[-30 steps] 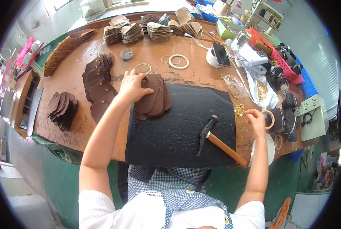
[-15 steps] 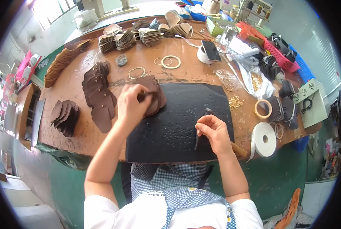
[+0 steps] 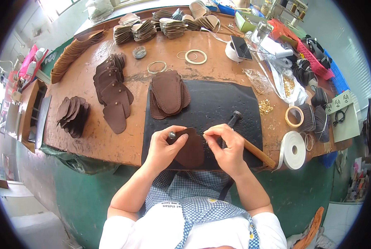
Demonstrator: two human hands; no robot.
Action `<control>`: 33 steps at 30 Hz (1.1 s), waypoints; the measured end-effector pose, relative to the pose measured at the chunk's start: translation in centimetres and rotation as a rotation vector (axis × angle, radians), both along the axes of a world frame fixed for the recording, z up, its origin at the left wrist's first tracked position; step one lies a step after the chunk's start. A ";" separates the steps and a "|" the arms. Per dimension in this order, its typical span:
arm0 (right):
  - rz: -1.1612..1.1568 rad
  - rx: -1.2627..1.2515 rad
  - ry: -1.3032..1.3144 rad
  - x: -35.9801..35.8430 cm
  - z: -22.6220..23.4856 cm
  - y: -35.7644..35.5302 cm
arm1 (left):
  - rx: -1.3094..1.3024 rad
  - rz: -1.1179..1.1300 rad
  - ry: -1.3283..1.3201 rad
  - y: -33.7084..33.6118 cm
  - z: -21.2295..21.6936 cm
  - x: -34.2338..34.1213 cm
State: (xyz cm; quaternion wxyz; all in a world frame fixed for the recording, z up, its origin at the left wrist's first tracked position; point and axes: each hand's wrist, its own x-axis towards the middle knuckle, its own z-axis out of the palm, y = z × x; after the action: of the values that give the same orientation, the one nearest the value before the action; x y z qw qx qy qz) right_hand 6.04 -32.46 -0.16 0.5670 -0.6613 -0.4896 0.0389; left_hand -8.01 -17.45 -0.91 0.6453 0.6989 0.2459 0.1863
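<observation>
My left hand [image 3: 165, 146] is closed on a dark brown leather piece [image 3: 190, 150] at the near edge of a black mat [image 3: 210, 93]. A short metal rod with a rounded end [image 3: 171, 135] sticks out between its fingers. Beside the piece's right edge, my right hand [image 3: 228, 148] has thumb and forefinger pinched together; anything between them is too small to make out. Partly behind that hand lies a hammer with a wooden handle [image 3: 258, 152]. On the mat's far left part rests a stack of brown leather pieces [image 3: 169, 94].
Brown pieces with metal studs [image 3: 113, 93] overlap on the left of the table, beside another dark stack [image 3: 73, 116]. Gold-coloured small parts [image 3: 265, 107], a tape ring [image 3: 294, 116] and a white roll [image 3: 294, 150] lie on the right. A phone [image 3: 241, 47] sits farther back.
My left hand has come from the far stack to the near edge of the mat, with a brown piece in it. My right hand has shifted slightly nearer; the view has tilted a little.
</observation>
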 end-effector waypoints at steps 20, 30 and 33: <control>0.085 -0.043 0.192 0.3 -1.2 0.4 | 0.452 -0.068 -0.033 -1.3 0.9 0.8; 0.157 -0.099 0.212 0.1 -2.0 -0.6 | 0.265 0.050 0.060 -2.5 0.7 0.6; 0.246 -0.122 0.269 0.4 -1.5 -1.0 | 0.291 -0.022 0.085 -2.2 1.0 0.3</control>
State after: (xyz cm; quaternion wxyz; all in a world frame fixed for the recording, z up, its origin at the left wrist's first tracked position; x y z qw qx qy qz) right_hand 6.41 -33.46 -1.69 0.5772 -0.6182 -0.4835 0.2255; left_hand -7.71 -19.66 0.05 0.5283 0.7949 0.2354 0.1832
